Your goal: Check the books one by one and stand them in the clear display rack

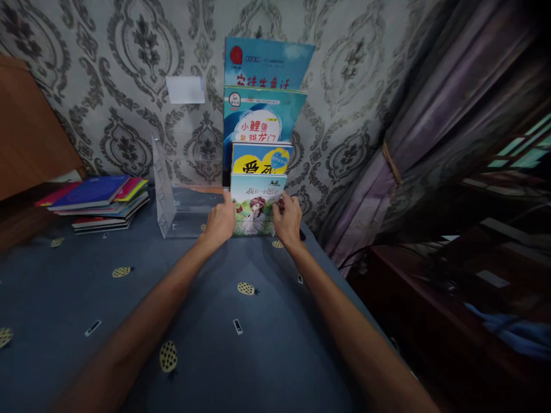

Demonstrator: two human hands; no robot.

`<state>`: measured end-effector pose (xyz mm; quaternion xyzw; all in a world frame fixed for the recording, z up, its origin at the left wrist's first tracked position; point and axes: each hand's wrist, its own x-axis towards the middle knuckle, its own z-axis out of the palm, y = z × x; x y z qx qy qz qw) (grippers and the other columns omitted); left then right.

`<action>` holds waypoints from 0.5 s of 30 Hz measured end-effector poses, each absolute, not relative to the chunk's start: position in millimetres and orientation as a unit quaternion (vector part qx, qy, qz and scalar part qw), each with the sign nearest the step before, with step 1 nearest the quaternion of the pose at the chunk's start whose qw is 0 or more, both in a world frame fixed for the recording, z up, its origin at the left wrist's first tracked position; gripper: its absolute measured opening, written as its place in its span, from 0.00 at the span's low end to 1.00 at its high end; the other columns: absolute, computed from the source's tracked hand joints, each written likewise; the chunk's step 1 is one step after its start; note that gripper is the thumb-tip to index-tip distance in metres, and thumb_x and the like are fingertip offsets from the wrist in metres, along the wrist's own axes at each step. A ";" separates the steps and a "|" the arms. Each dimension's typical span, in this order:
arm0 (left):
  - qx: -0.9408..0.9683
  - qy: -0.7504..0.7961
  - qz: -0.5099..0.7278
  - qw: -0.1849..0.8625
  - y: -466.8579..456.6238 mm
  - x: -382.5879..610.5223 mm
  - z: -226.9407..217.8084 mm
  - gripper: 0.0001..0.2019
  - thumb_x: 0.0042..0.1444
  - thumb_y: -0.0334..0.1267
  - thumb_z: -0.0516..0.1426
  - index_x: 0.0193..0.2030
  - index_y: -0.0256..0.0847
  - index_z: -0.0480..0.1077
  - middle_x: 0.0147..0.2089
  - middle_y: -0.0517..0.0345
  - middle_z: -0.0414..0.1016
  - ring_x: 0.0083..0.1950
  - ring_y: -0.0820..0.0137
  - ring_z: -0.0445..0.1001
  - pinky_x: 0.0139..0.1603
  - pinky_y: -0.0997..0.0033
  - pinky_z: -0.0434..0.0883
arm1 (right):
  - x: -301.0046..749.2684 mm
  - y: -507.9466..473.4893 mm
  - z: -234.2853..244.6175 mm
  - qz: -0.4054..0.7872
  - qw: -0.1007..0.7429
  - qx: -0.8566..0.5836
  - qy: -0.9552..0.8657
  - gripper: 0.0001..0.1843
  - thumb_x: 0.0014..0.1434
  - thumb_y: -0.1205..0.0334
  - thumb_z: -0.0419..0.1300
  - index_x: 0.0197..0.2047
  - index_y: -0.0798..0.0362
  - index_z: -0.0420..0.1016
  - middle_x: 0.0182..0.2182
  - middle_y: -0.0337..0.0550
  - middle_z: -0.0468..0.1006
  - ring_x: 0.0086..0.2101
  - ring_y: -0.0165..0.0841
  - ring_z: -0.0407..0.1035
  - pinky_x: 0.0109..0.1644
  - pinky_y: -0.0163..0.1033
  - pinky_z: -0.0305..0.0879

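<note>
A small light-green book (258, 192) with a drawn girl on its cover stands upright in the front tier of a clear acrylic book rack (169, 215). My left hand (221, 219) grips its left edge. On the other side, the curled fingers of my right hand (287, 218) hold its right edge. Behind it stand a blue and yellow book (262, 158), a teal book with a white circle (297, 106) and a taller blue book (269, 57), stepped upward. My fingertips behind the front book are hidden.
A pile of books (101, 192) lies left of the rack. A white card (186, 90) shows at the rack's upper left. Below spreads a blue cloth (206, 338) with pineapple prints. Patterned wall stands behind; a tied purple curtain (370, 189) hangs on the right beside dark furniture.
</note>
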<state>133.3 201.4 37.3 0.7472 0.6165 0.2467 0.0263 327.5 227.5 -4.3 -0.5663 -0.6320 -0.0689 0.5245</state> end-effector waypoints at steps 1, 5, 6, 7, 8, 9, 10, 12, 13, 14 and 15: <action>0.746 0.617 0.248 0.029 201.4 133.1 37.4 0.13 0.71 0.37 0.43 0.58 0.37 0.59 0.43 0.38 0.80 0.43 0.53 0.80 0.41 0.60 0.70 | 327.9 227.2 -3.6 -0.070 0.523 -0.566 -0.633 0.23 0.59 0.65 0.52 0.57 0.55 0.71 0.41 0.53 0.69 0.40 0.44 0.68 0.46 0.50 0.69; 0.740 0.621 0.257 0.030 200.4 132.1 37.0 0.13 0.71 0.39 0.44 0.57 0.37 0.59 0.43 0.38 0.80 0.43 0.54 0.79 0.42 0.60 0.70 | 329.8 225.6 0.2 -0.067 0.523 -0.569 -0.631 0.21 0.60 0.63 0.52 0.55 0.55 0.72 0.40 0.52 0.70 0.37 0.43 0.69 0.46 0.49 0.69; 0.740 0.620 0.258 0.030 199.8 131.8 36.8 0.13 0.71 0.39 0.44 0.57 0.36 0.59 0.43 0.38 0.80 0.43 0.54 0.79 0.42 0.60 0.70 | 330.6 225.4 1.2 -0.068 0.524 -0.569 -0.630 0.21 0.60 0.62 0.52 0.54 0.56 0.73 0.39 0.52 0.71 0.37 0.42 0.69 0.46 0.49 0.69; 0.741 0.619 0.258 0.031 199.2 131.4 36.6 0.13 0.71 0.39 0.44 0.57 0.36 0.60 0.43 0.38 0.80 0.43 0.54 0.79 0.42 0.59 0.70 | 331.4 225.5 2.1 -0.070 0.525 -0.568 -0.629 0.20 0.60 0.62 0.52 0.54 0.56 0.73 0.39 0.52 0.71 0.36 0.42 0.69 0.46 0.49 0.69; 0.741 0.619 0.259 0.032 198.6 131.2 36.5 0.14 0.71 0.39 0.44 0.57 0.36 0.60 0.43 0.37 0.80 0.43 0.54 0.79 0.42 0.59 0.70 | 332.2 225.8 2.9 -0.072 0.527 -0.567 -0.630 0.19 0.60 0.62 0.52 0.53 0.56 0.74 0.38 0.52 0.72 0.36 0.42 0.69 0.45 0.49 0.69; 0.742 0.618 0.259 0.033 198.1 131.0 36.4 0.14 0.71 0.39 0.43 0.57 0.36 0.60 0.43 0.37 0.79 0.43 0.54 0.79 0.42 0.59 0.70 | 333.1 226.3 3.4 -0.073 0.528 -0.564 -0.630 0.19 0.60 0.62 0.52 0.52 0.55 0.74 0.38 0.51 0.73 0.36 0.42 0.68 0.45 0.49 0.69; 0.742 0.618 0.259 0.033 197.7 130.9 36.3 0.14 0.71 0.40 0.43 0.56 0.36 0.60 0.43 0.37 0.79 0.43 0.54 0.79 0.42 0.59 0.70 | 333.9 227.0 3.8 -0.074 0.530 -0.562 -0.631 0.19 0.60 0.62 0.52 0.52 0.54 0.74 0.38 0.51 0.74 0.36 0.41 0.68 0.45 0.49 0.68; 0.741 0.618 0.263 0.032 197.6 130.8 36.2 0.14 0.71 0.40 0.43 0.56 0.36 0.60 0.43 0.37 0.79 0.44 0.53 0.79 0.41 0.59 0.70 | 335.2 228.6 4.0 -0.068 0.538 -0.559 -0.627 0.18 0.60 0.61 0.52 0.51 0.54 0.74 0.37 0.51 0.75 0.36 0.41 0.69 0.45 0.49 0.68; 0.739 0.618 0.265 0.031 197.9 130.8 36.1 0.14 0.71 0.41 0.43 0.56 0.37 0.61 0.43 0.37 0.80 0.44 0.54 0.79 0.41 0.59 0.70 | 335.6 229.3 3.9 -0.061 0.543 -0.558 -0.625 0.19 0.60 0.61 0.52 0.51 0.55 0.74 0.37 0.51 0.76 0.36 0.42 0.69 0.45 0.49 0.68; 0.739 0.617 0.268 0.033 198.4 130.8 36.1 0.14 0.72 0.40 0.43 0.56 0.38 0.61 0.43 0.38 0.80 0.44 0.54 0.79 0.41 0.59 0.69 | 336.0 229.9 3.6 -0.051 0.548 -0.556 -0.623 0.19 0.60 0.60 0.52 0.51 0.56 0.75 0.37 0.52 0.76 0.36 0.42 0.70 0.44 0.49 0.68; 0.739 0.616 0.271 0.036 199.0 130.6 36.0 0.14 0.72 0.40 0.43 0.56 0.38 0.61 0.43 0.39 0.80 0.44 0.55 0.79 0.41 0.60 0.69 | 336.2 230.4 3.3 -0.041 0.553 -0.554 -0.621 0.19 0.61 0.60 0.52 0.51 0.57 0.75 0.37 0.52 0.76 0.37 0.42 0.70 0.44 0.49 0.68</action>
